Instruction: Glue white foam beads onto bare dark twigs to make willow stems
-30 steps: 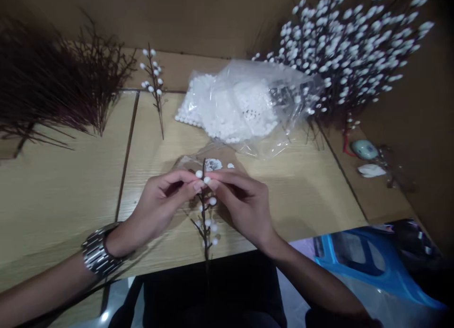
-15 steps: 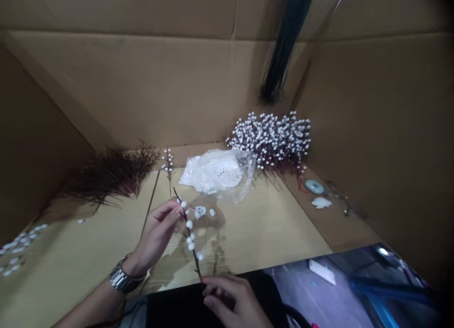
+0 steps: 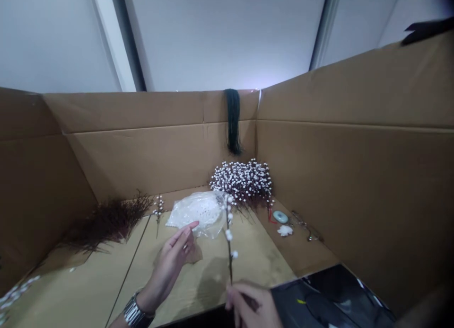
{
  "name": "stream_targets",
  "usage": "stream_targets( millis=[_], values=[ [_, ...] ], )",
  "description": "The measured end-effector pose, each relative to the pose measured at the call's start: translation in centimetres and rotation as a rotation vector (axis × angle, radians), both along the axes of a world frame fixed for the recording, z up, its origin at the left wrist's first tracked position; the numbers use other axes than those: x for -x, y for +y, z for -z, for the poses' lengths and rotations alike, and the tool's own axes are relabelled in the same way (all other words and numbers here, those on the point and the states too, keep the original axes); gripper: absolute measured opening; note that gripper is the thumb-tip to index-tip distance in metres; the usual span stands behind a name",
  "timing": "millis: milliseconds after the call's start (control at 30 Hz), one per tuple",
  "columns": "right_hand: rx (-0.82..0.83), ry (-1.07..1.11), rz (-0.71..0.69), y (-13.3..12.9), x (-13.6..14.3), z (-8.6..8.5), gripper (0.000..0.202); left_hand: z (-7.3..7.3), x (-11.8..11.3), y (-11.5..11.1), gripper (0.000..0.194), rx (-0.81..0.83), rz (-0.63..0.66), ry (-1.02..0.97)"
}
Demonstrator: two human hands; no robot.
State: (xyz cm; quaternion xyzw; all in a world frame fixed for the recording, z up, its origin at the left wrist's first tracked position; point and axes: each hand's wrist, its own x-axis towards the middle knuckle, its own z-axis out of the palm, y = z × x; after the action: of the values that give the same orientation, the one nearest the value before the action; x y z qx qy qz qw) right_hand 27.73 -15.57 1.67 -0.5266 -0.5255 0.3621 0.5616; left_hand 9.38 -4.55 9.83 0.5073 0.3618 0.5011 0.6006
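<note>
My right hand (image 3: 254, 303) pinches the lower end of a thin brown twig with white berries (image 3: 229, 235), which stands nearly upright at the front. To its left, my left hand (image 3: 173, 257), with a metal watch on the wrist, is off the twig. Its index finger is stretched out and nothing shows in it. Behind these fingertips lies a clear plastic bag of white berries (image 3: 196, 209). A small berry twig (image 3: 158, 209) lies left of the bag.
A pile of bare brown twigs (image 3: 109, 224) lies at left. A berry-twig bundle (image 3: 243, 181) sits in the back corner under hanging dark green strands (image 3: 233, 122). At right are a pale green disc (image 3: 280, 217), a white piece (image 3: 284, 230) and cardboard walls (image 3: 347, 176).
My left hand has let go of the twig and its index finger now points at the bag. My right hand still holds the twig, now more upright. The view has tilted up.
</note>
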Motion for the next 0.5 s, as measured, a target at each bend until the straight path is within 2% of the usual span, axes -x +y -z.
stream_targets(
  millis=[67,133,267,400,500],
  values=[
    [0.005,-0.028,0.151,1.4,-3.5,-1.8,0.057,1.4,0.0,0.1,0.044,-0.011,-0.039,0.047],
    [0.008,-0.179,0.278,3.9,-7.3,-3.8,0.056,2.8,0.8,0.1,0.039,-0.031,-0.078,0.085],
    [0.047,-0.301,0.369,11.5,-13.4,-6.9,0.043,4.4,4.4,-0.1,0.036,-0.079,-0.119,0.139],
    [0.169,-0.411,0.411,19.7,-15.5,-7.8,0.028,5.3,9.2,-0.8,0.045,-0.171,-0.092,0.369],
    [0.236,-0.489,0.434,24.1,-15.5,-7.3,0.033,6.7,12.9,-1.7,0.043,-0.157,-0.194,0.466]
  ],
)
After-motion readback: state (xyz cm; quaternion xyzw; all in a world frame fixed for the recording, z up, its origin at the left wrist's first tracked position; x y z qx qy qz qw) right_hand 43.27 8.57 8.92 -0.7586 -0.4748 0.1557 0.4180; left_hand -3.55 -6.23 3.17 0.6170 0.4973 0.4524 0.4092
